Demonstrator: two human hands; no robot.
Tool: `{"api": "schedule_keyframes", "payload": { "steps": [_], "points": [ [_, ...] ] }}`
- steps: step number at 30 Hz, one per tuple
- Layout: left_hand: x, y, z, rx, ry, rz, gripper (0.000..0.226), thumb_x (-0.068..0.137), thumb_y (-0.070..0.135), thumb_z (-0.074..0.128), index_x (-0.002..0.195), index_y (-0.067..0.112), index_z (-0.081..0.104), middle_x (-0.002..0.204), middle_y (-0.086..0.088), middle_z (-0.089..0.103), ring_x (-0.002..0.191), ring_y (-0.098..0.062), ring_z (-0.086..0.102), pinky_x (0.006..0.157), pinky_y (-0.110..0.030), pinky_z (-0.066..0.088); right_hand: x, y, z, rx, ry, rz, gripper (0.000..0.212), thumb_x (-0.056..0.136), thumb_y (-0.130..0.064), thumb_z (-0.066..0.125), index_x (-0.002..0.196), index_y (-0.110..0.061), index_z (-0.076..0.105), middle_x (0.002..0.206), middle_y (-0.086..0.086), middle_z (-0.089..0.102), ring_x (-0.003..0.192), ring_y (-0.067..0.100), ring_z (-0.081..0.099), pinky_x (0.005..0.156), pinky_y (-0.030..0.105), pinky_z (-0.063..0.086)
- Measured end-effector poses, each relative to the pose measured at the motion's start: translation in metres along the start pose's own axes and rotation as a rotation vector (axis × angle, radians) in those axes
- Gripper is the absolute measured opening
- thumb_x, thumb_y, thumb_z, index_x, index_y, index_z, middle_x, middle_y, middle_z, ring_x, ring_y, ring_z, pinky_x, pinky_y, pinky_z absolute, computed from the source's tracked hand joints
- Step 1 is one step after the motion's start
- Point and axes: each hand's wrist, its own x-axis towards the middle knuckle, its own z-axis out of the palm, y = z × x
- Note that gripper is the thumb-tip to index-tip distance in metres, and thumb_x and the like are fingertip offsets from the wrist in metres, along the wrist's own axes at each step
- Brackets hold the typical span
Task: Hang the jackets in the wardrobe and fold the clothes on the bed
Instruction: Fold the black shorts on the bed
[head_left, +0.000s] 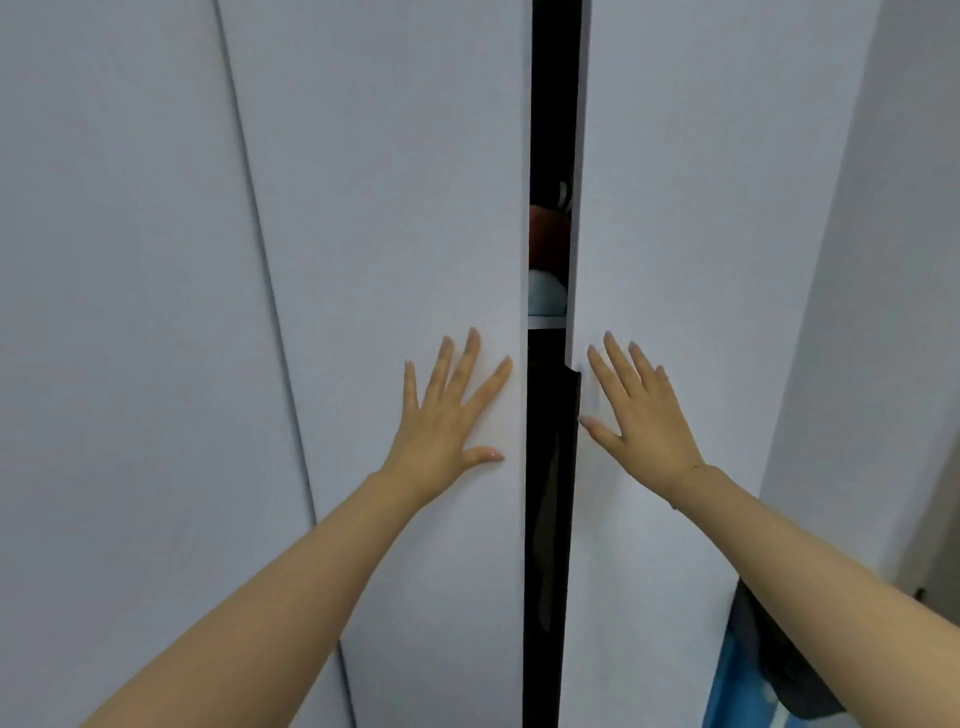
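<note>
Two pale grey wardrobe doors fill the view, with a narrow dark gap between them. My left hand (452, 410) lies flat with spread fingers on the left door (389, 208), close to its inner edge. My right hand (639, 410) lies flat on the right door (701, 208), beside the gap. Neither hand holds anything. Through the gap (550, 467) I see a dark hanging garment (551, 519) below a shelf, and folded items (546, 296) in brown and light blue above it. The bed is out of sight.
A third grey door panel (104, 312) stands at the left. A grey wall (883, 312) runs down the right side. Dark and blue fabric (769, 670) shows at the bottom right, behind my right forearm.
</note>
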Motion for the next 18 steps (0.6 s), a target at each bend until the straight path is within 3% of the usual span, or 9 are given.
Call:
{"api": "schedule_keyframes", "payload": {
  "steps": [3,6,9,18],
  "points": [
    [0.041,0.006,0.035,0.075,-0.066,-0.071,0.123,0.076,0.072,0.058,0.135,0.039,-0.045,0.146,-0.002,-0.051,0.137,-0.031,-0.042,0.113,-0.068,-0.007,0.03,0.027,0.025,-0.092,-0.023,-0.019,0.088,0.089,-0.069,0.028,0.149,-0.029,-0.022,0.158,-0.001,-0.028,0.148,0.029,-0.019,0.12,0.055,0.005],
    [0.066,0.004,0.059,0.101,-0.056,-0.104,0.123,0.074,0.075,0.056,0.137,0.038,-0.043,0.146,-0.002,-0.05,0.136,-0.031,-0.044,0.115,-0.066,-0.004,0.05,0.038,0.048,-0.075,-0.023,-0.068,0.098,0.081,-0.077,0.026,0.153,-0.024,-0.012,0.161,0.002,-0.022,0.147,0.033,-0.019,0.118,0.06,0.006],
    [0.088,0.004,0.076,0.111,-0.038,-0.14,0.122,0.075,0.073,0.056,0.139,0.036,-0.041,0.148,-0.002,-0.048,0.136,-0.031,-0.044,0.115,-0.066,-0.002,0.069,0.043,0.07,-0.035,0.004,-0.092,0.102,0.079,-0.078,0.033,0.155,-0.022,-0.004,0.162,0.004,-0.012,0.148,0.035,-0.014,0.116,0.063,0.007],
    [0.133,0.003,0.113,0.189,-0.057,-0.269,0.127,0.073,0.069,0.061,0.142,0.034,-0.039,0.149,-0.004,-0.047,0.135,-0.032,-0.045,0.115,-0.067,-0.001,0.108,0.047,0.113,-0.097,0.113,-0.062,0.11,0.076,-0.073,0.055,0.154,-0.023,-0.003,0.162,0.005,-0.011,0.148,0.036,-0.011,0.115,0.065,0.008]
  ]
}}
